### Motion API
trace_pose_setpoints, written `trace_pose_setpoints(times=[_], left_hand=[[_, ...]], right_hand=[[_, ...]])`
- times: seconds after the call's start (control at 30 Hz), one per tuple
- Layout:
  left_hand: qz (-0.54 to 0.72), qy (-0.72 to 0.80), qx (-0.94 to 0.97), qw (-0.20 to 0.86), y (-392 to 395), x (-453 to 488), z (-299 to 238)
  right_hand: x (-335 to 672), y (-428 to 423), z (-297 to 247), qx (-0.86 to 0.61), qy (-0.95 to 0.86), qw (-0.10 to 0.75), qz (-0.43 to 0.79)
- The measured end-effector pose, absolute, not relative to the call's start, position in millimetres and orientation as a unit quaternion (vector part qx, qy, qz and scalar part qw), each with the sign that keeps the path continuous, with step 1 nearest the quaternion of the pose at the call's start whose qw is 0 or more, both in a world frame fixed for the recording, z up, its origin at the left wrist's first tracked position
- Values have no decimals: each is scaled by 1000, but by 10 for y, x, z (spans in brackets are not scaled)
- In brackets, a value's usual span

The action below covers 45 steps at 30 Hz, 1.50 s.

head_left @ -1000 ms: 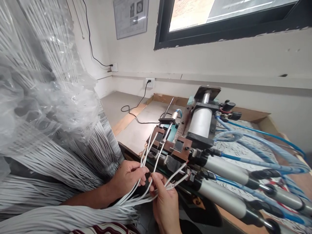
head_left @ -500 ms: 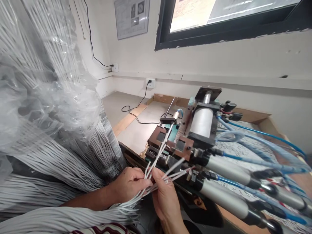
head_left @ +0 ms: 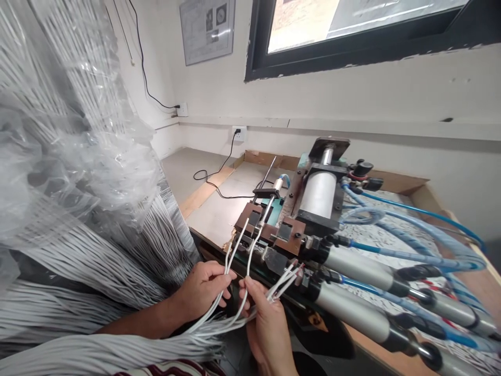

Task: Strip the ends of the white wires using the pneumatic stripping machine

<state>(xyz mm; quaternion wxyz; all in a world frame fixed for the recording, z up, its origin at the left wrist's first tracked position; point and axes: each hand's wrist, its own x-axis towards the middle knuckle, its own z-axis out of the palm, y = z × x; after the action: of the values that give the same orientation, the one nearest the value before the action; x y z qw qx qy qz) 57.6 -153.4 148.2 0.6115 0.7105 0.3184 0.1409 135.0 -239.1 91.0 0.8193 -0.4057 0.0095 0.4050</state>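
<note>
Two or so white cables stand up out of my left hand, pinched between thumb and fingers. My right hand pinches a single white cable whose tip reaches the jaws of the pneumatic machine. Several more cable ends stick out behind my right thumb, toward the right; some show reddish tips. All these run back into a thick bundle of grey-white cables across my lap. Whether the machine's jaws touch the cable I cannot tell.
Plastic-wrapped cable bundles hang on the left. The machine's silver cylinders and blue air hoses extend to the right, over scattered white scraps. A black power cord lies on the bench behind.
My hands have moved slightly apart. The cables between them have separated, and one in my right hand now bends up to the machine's jaws. The camera view has shifted slightly.
</note>
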Motion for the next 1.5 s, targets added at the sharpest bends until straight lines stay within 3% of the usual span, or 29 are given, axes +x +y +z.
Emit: trace_pose_setpoints(times=[0.33,0.57,1.07,1.3,1.5], left_hand=[[166,308,671,654,-1557,579,1488],[152,298,722,606,-1507,575,1494],[237,277,805,467,-1420,598,1553],[247,245,805,480,-1445,636,1577],[224,214,809,499,-1481,673,1591]], right_hand=[[1354,-2339,978,-369,-80,801,465],[1323,-2394,783,-468,-109,820,311],[1428,-2285,943,-425,-34,829,361],[1335,-2304,960,-425,-156,782,428],[1270,-2309,918,-464,-200,796,334]])
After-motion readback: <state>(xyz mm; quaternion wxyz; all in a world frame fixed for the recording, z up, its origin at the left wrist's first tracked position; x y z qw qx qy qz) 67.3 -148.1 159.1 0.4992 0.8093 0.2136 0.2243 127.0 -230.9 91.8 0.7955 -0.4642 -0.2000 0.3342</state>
